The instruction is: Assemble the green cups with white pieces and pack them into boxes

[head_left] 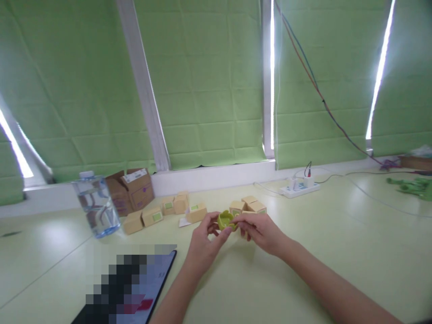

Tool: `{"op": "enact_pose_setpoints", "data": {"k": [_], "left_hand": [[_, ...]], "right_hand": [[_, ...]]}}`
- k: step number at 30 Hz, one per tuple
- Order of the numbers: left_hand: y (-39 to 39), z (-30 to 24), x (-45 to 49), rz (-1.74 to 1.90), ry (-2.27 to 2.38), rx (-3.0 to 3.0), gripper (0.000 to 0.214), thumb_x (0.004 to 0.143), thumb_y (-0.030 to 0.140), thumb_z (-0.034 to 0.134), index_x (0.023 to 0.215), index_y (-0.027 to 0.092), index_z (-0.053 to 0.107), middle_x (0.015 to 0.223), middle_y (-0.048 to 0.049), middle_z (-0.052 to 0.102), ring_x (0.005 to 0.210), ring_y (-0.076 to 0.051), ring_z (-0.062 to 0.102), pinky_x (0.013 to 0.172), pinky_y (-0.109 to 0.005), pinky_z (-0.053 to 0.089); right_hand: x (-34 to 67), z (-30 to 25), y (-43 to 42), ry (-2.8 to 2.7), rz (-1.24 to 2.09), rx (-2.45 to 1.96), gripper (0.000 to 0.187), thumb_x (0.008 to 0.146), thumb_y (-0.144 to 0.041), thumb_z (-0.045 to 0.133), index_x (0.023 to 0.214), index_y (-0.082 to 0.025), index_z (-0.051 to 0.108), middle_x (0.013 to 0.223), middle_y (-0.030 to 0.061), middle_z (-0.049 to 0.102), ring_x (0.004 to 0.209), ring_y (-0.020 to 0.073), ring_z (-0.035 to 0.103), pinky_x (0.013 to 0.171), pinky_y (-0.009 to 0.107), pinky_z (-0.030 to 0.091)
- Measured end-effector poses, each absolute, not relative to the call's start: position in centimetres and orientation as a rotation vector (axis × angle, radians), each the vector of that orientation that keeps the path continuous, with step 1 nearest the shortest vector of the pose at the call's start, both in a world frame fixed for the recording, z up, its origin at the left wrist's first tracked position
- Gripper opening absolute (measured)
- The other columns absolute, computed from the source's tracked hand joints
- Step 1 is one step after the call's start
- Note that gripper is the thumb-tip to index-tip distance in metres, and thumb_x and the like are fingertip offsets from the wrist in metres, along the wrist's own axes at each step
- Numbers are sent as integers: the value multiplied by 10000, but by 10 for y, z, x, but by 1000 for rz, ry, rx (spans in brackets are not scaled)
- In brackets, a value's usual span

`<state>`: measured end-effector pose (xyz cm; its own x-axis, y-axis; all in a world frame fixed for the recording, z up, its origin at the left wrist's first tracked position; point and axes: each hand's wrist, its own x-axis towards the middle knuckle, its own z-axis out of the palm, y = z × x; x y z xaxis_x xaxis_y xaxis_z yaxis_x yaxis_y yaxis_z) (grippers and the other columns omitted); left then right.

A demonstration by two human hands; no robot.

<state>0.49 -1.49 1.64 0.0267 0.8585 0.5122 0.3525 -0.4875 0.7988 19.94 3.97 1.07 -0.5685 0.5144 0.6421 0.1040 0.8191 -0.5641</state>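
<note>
A small yellow-green bowl-shaped piece [224, 219] with an uneven rim is held up over the table, its hollow side facing me. My left hand [205, 240] grips it from the left, thumb in front and fingers behind. At its right edge, the fingers of my right hand [261, 231] are pinched together. They touch the piece's rim, though I cannot see whether anything smaller is between them. Just behind the hands, several small tan boxes [257, 206] stand in a cluster, partly covered by my right hand.
More small tan boxes [152, 216] stand to the left, by an open brown carton [141, 191] and a large water bottle [97, 207]. A tablet-like screen [162, 274], partly pixelated, lies front left. A white power strip [300, 191] with cables and green items [413, 186] are at right.
</note>
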Motion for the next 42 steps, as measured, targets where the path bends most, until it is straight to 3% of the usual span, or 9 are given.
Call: {"op": "enact_pose_setpoints", "data": {"k": [5,10,15,26,34,39,42], "left_hand": [[-11,18,3,1526,1271,1910,398,821,335,683,1121,211,452,1048,-61,670,900,-183,680,766,-306,528],[-9,17,2,1466,1368,2046,393,815,288,673,1133,226,452,1033,-35,626,847,-168,674,746,-315,530],[-9,14,5,1416,1374,2081,369,818,266,658,1127,230,461,1047,-34,621,877,-174,673,788,-335,534],[-10,15,8,1387,1315,2019,396,849,265,620,1183,241,409,1094,-39,593,873,-160,670,744,-303,520],[-10,15,9,1373,1299,2018,382,867,287,612,1186,242,406,1122,-53,608,938,-182,679,762,-309,522],[-10,15,9,1344,1316,2040,382,846,274,635,1164,234,427,1100,-54,631,936,-188,675,773,-323,520],[-11,15,9,1306,1306,2059,371,837,254,637,1148,231,437,1076,-49,649,923,-186,673,760,-318,517]], "right_hand": [[198,20,31,-1905,660,-522,317,977,-293,481,1284,-224,445,876,29,717,692,135,670,616,237,550],[199,22,34,-1902,643,-504,244,940,-291,550,1171,-217,576,988,53,752,891,174,717,766,285,582],[200,24,36,-1958,597,-480,219,934,-273,551,1101,-222,684,959,46,744,853,167,711,755,288,581],[197,21,34,-1864,634,-554,263,889,-294,625,1123,-220,530,798,6,732,737,161,718,626,242,533],[196,20,38,-1958,500,-524,113,877,-294,636,875,-183,658,853,42,682,736,148,641,677,268,557],[195,20,38,-1980,469,-565,163,842,-212,658,1004,-194,666,838,28,682,703,137,617,678,260,533],[195,19,38,-1981,439,-568,151,823,-192,665,973,-195,683,812,19,685,699,135,616,670,250,517]]}}
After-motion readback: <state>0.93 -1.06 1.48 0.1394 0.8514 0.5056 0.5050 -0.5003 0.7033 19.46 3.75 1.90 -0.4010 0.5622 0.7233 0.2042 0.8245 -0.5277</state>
